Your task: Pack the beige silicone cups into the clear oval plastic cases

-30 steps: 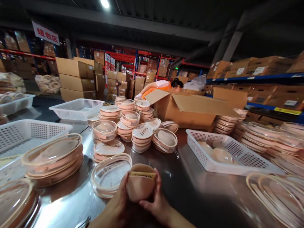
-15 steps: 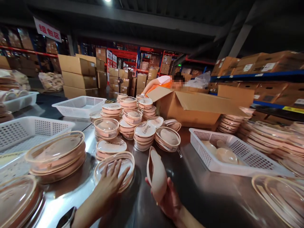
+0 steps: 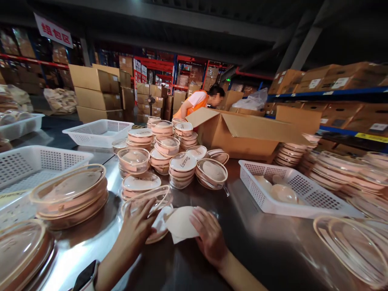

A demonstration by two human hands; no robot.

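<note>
My left hand [image 3: 138, 226] is closed on a round case with a clear lid [image 3: 162, 195] and peach sides, low in the middle of the view. The lid is tilted up, and a white inner surface [image 3: 161, 220] shows below it. From the right, my right hand [image 3: 210, 236] pinches a beige, smooth cup-shaped pad [image 3: 182, 223], its left end over the case's open side. My right thumb is partly hidden by the pad. Just beyond stands a closed case with printed lettering [image 3: 141, 182], with several more stacked cases [image 3: 182, 169] behind it.
A white perforated basket [image 3: 291, 208] with beige pads lies to the right. More white baskets [image 3: 45, 151] sit at the left, beside stacked cases [image 3: 71, 194]. A large open carton [image 3: 242, 131] stands behind, and a person in an orange vest [image 3: 197, 103] leans there.
My right hand has turned the pad flatter and brought it left to the case. My left hand, flat on the closed case before, now has its lid lifted.
</note>
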